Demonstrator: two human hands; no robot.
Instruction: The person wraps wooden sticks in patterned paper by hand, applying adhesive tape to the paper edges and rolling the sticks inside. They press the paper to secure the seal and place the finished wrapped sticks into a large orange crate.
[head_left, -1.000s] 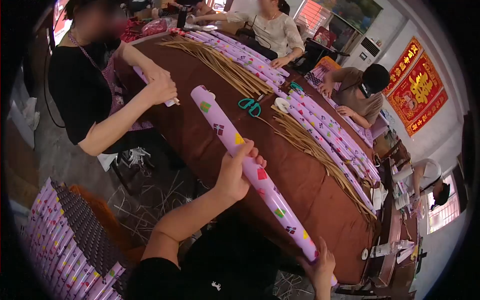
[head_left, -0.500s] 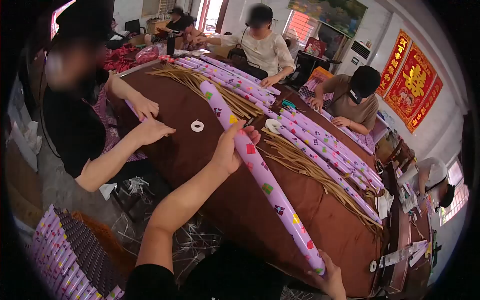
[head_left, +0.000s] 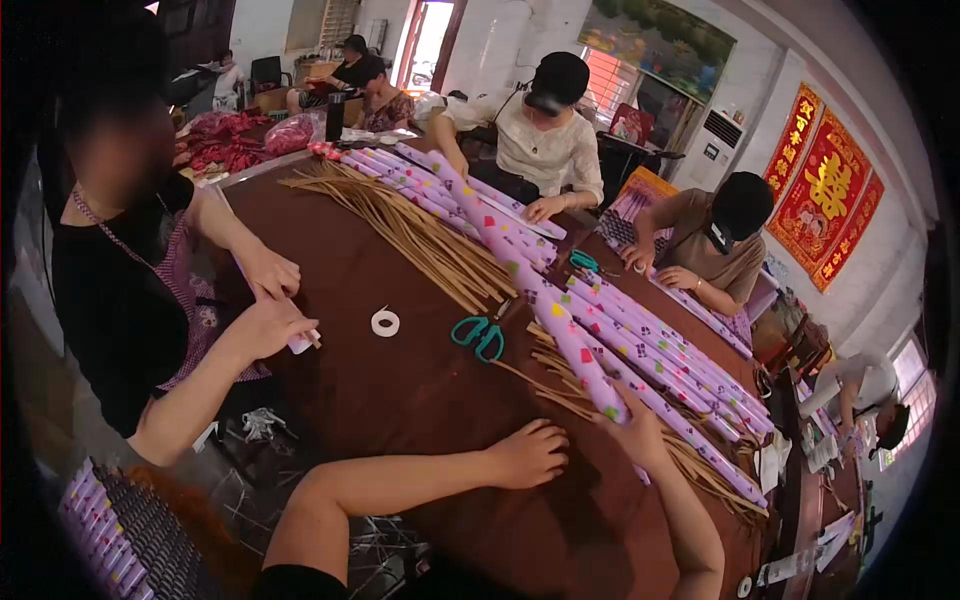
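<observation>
My right hand [head_left: 634, 432] grips the near end of a lilac wrapping-paper roll [head_left: 545, 300] with a coloured gift print. The roll slants away across the table, over other rolls lying there. My left hand [head_left: 527, 455] rests on the brown cloth with nothing in it, its fingers a little bent and apart. Beyond it lie teal-handled scissors [head_left: 478, 336] and a small white tape roll [head_left: 385, 321]. Brown paper-like strips [head_left: 400, 230] are spread beside the rolls, and another bundle [head_left: 690, 450] lies near my right hand. More lilac rolls [head_left: 680, 350] lie side by side on the right.
A co-worker at left presses both hands [head_left: 275, 300] on a lilac piece. Two co-workers [head_left: 545, 130] [head_left: 705, 240] sit across the table, handling rolls. Stacked rolls [head_left: 105, 530] stand at the lower left. A second pair of teal scissors [head_left: 583, 261] lies farther back.
The roll has moved away from me toward the other rolls, and my left hand has let go and dropped to the cloth. My right hand moved up with the roll's end. Scissors came into view.
</observation>
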